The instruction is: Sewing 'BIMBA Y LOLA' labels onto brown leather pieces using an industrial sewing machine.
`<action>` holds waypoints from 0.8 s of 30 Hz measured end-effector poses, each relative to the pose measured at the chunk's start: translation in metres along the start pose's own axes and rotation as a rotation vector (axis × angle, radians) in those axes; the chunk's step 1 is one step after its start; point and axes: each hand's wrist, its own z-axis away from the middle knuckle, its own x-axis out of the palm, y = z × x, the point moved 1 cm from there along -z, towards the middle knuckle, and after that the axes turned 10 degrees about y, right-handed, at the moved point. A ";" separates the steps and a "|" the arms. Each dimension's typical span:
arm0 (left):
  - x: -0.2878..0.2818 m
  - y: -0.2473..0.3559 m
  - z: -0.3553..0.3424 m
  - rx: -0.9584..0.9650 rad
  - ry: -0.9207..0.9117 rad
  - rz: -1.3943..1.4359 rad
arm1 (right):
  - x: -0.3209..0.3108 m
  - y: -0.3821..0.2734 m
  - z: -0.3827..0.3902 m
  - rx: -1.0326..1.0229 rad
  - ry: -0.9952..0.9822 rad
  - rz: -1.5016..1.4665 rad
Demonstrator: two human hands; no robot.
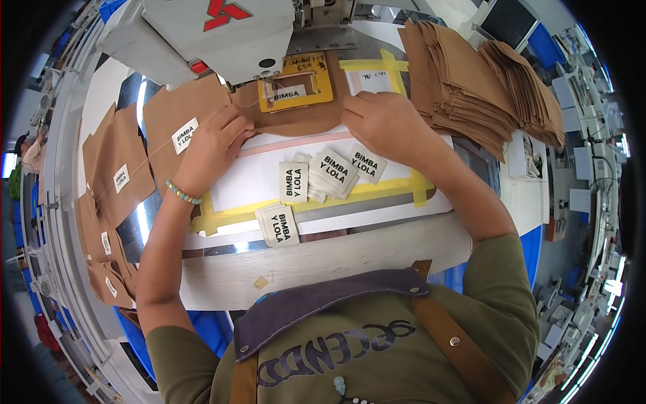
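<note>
"What are the hands at, over by that sewing machine (pixel 222 47)?"

"They're at a brown fabric panel (pixel 296 122), on the far side of the table. The left hand (pixel 219 135) is at its left end, the right hand (pixel 381 120) at its right. Both have curled fingers; whether they grip or merely press, I can't tell."

"And the yellow frame (pixel 325 95)?"

"Lies on the panel, a white label (pixel 289 93) showing through its opening."

"What's the surface like?"

"A white sheet (pixel 252 172), bordered with yellow tape (pixel 269 218), with loose labels (pixel 334 172) heaped on it. A smaller batch (pixel 277 225) overlaps its near edge. Beneath, a shiny metal plate (pixel 142 101) mirrors the lights, and a pale wooden edge (pixel 363 252) runs along the near side."

"Crowded at the sides, too."

"Labelled brown pieces (pixel 111 151) spread out on the left, a thread (pixel 149 157) across them; brown panels are stacked (pixel 454 91) far right, near a dark-screened monitor (pixel 509 27)."

"And beyond?"

"Cluttered worktables (pixel 582 202) along the right, and another person (pixel 32 153) off at the far left."
</note>
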 end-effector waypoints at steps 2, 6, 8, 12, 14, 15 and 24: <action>-0.012 0.006 0.006 0.037 -0.078 -0.102 | -0.006 -0.001 0.004 0.026 0.048 -0.104; -0.053 -0.011 0.046 -0.141 -0.062 -0.228 | -0.028 0.002 0.011 0.070 0.204 -0.245; -0.082 -0.026 0.072 -0.259 -0.017 -0.233 | -0.039 0.007 0.013 0.121 0.154 -0.272; -0.123 -0.038 0.110 -0.380 -0.019 -0.349 | -0.044 0.015 0.022 0.209 0.104 -0.366; -0.135 -0.026 0.113 -0.644 -0.109 -0.220 | -0.046 0.007 0.021 0.195 0.103 -0.395; -0.138 -0.022 0.115 -0.573 -0.134 -0.321 | -0.046 0.002 0.019 0.219 0.081 -0.387; -0.122 0.129 0.049 -0.075 -0.005 0.353 | -0.027 -0.009 0.018 0.216 0.072 -0.427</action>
